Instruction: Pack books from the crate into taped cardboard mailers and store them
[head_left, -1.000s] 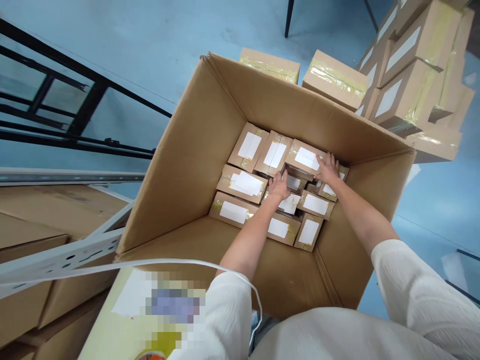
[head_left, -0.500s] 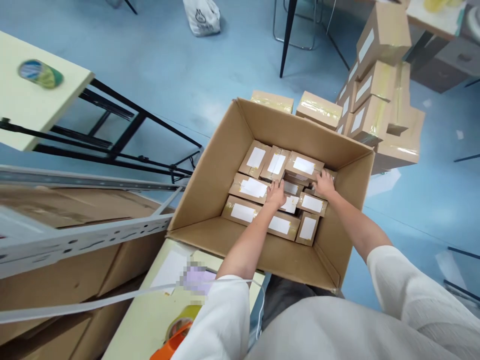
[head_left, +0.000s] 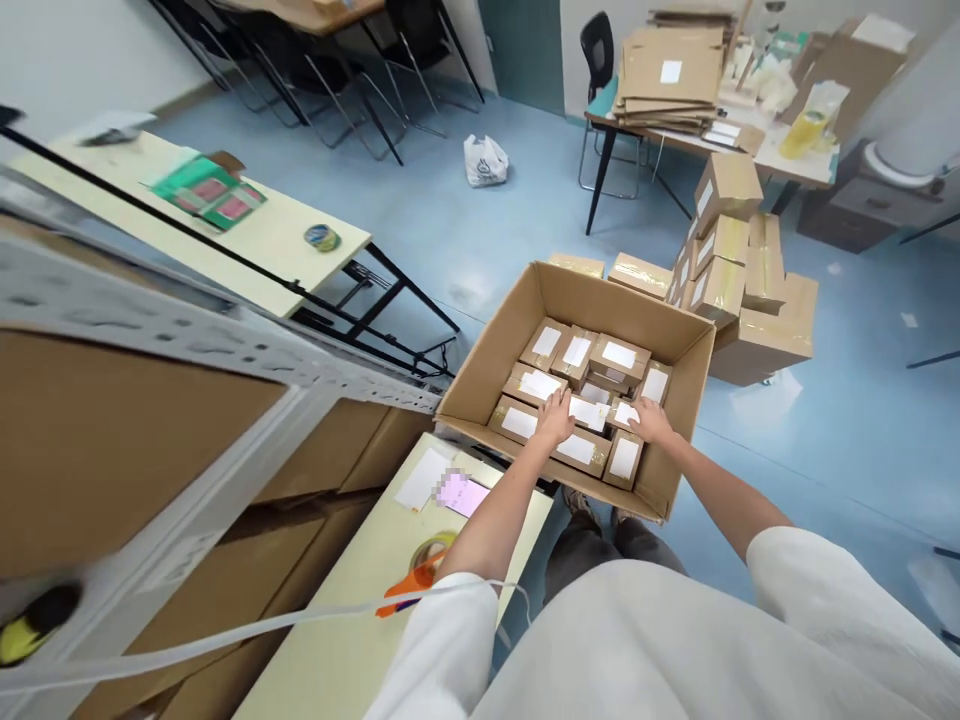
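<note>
A large open cardboard carton [head_left: 501, 345] stands in front of me, holding several small taped boxes with white labels. My left hand [head_left: 556, 416] reaches in, fingers stretched out over the boxes beside a labelled box [head_left: 591, 414] in the middle. On the right side of the carton, my right hand [head_left: 651, 420] has its fingers apart and touches a small box [head_left: 622, 412] with a white label. Just behind that hand lies another small box [head_left: 655, 382], tilted a little against the carton's right wall. Neither hand lifts anything.
Stacked taped boxes [head_left: 724, 285] stand on the floor behind the carton. A pale table [head_left: 330, 640] at left holds a tape dispenser [head_left: 411, 582] and papers. Metal shelving [head_left: 300, 400] rises at left. Flattened cardboard [head_left: 667, 80] lies on a far table.
My view has tilted up, showing more of the room. My right hand has shifted from the back right box toward a nearer one. My left hand remains over the middle boxes.
</note>
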